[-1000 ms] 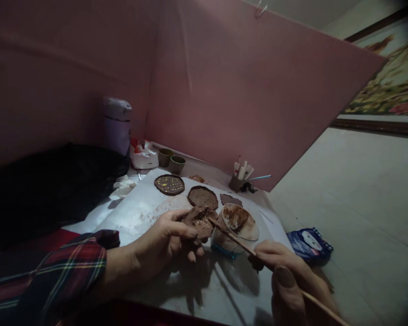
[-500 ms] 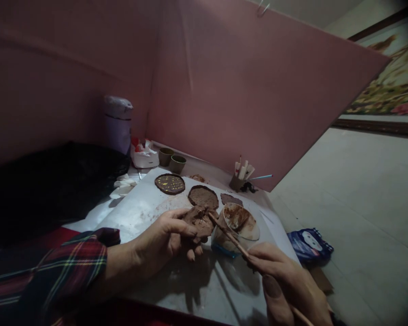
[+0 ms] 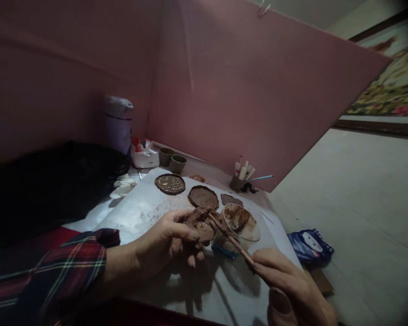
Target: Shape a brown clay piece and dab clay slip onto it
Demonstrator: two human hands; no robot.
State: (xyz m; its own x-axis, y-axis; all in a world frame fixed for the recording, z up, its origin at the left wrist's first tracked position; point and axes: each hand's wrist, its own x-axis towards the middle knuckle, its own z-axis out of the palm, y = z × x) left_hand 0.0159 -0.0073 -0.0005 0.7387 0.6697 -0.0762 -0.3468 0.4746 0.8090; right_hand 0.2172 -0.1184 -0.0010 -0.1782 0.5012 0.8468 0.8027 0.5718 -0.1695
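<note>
Pink backdrop [image 3: 251, 90] behind a white-covered table [image 3: 163, 290]; left hand [image 3: 166, 237] grips a brown lump [image 3: 199, 224], right hand [image 3: 289, 280] a stick [image 3: 234, 243] touching it.

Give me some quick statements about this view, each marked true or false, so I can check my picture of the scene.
1. The right hand holds a thin tool. True.
2. The see-through container has brown smears inside. True.
3. The tool's tip is down inside the container. False: it is at the brown lump in the left hand.
4. A yellow-dotted disc lies on the white sheet. True.
5. The blue packet appears left of the container. False: it appears to the right.
</note>
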